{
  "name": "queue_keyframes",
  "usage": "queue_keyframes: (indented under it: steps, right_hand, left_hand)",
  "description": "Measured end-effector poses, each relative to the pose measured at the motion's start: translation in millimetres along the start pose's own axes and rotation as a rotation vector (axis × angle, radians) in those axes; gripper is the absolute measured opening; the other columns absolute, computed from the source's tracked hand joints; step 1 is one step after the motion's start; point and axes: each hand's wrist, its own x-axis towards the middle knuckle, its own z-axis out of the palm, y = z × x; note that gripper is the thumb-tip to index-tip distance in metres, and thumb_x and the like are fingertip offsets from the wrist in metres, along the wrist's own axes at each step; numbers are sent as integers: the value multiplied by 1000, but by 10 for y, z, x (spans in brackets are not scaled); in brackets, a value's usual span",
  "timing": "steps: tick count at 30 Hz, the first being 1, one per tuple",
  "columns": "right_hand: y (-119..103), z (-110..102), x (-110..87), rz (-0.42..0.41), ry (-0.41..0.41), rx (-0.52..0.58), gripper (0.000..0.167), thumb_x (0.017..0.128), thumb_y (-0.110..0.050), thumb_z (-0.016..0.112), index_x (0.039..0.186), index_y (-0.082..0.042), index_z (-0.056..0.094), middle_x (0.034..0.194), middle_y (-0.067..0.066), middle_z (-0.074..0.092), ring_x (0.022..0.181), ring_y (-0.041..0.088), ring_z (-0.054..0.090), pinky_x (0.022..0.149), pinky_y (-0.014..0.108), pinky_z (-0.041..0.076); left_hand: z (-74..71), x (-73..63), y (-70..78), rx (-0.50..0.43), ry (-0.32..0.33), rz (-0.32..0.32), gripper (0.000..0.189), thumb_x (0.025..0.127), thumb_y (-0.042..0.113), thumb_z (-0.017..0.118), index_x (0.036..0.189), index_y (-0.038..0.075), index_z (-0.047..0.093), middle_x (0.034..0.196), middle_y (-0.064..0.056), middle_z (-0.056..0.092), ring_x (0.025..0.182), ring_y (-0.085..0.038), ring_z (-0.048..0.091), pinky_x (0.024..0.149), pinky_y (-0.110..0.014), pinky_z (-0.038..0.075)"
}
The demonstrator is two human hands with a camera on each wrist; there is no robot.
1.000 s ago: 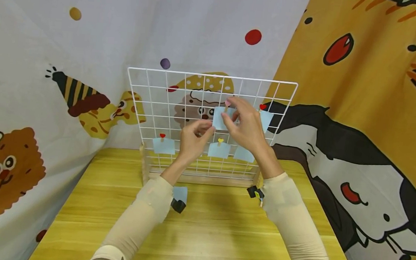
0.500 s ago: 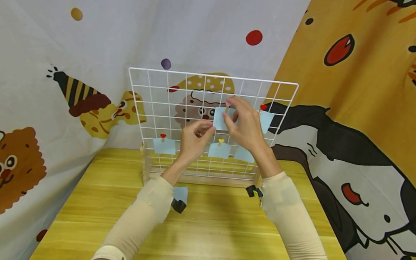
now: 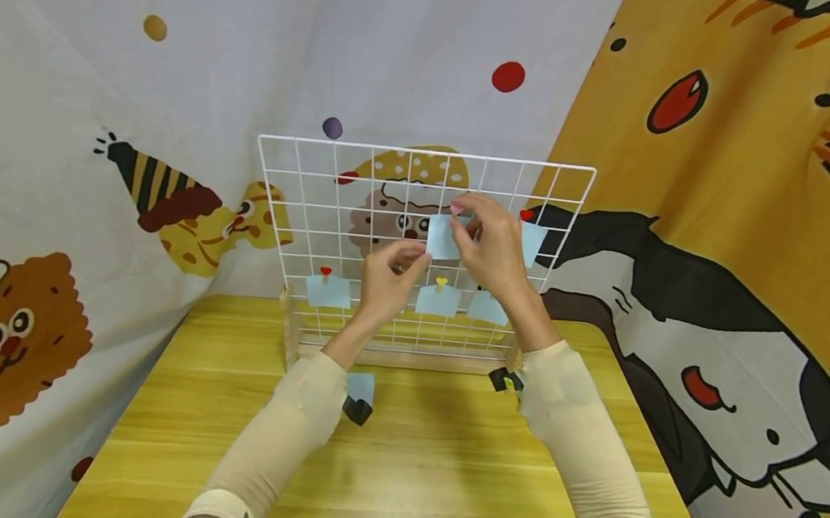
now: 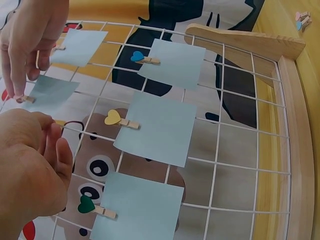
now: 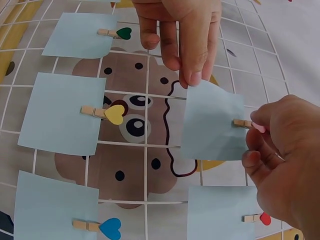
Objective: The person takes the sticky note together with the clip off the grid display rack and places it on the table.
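A white wire grid [image 3: 425, 152] stands upright in a wooden base [image 3: 405, 361], with blue paper notes clipped on it. My right hand [image 3: 494, 250] pinches a small clothespin [image 5: 242, 123] with a pink heart, whose jaws sit on the edge of a note [image 5: 212, 125] high on the grid. The opposite edge of that note is between the thumb and fingers of my left hand [image 3: 386, 285]. Beside it hangs another note [image 5: 222, 210] on a red-heart clothespin [image 5: 265, 218]. Lower down, notes hang from a yellow-heart clothespin [image 5: 114, 114], a blue-heart one [image 5: 109, 228] and a green-heart one [image 5: 123, 33].
On the wooden table [image 3: 424, 477] in front of the grid lie a blue note [image 3: 361, 387] with a black object [image 3: 357, 410] and, at right, another black object [image 3: 504, 379]. A printed cloth [image 3: 218, 40] hangs behind. One more red-heart note [image 3: 328, 291] is low left.
My right thumb has moved up toward the fingertips at the pink-heart clothespin. The left hand has stayed at the note's edge.
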Motion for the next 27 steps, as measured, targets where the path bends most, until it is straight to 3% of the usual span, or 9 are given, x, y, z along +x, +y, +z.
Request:
queue_keyframes:
  steps: [17, 27]
  right_hand:
    - [-6, 24, 31, 27, 75, 6, 6, 103, 1, 77, 104, 2, 83, 102, 19, 83, 62, 24, 63, 62, 10, 38]
    - [-10, 32, 47, 7, 106, -12, 6, 99, 4, 80, 99, -2, 83, 91, 16, 82, 58, 17, 53, 59, 13, 33]
  left_hand:
    - [14, 1, -9, 6, -13, 19, 17, 102, 10, 83, 117, 1, 83, 106, -20, 85, 83, -2, 68, 73, -15, 56]
    - [20, 7, -32, 7, -2, 34, 16, 102, 10, 84, 117, 2, 84, 105, -19, 85, 84, -9, 69, 74, -15, 57]
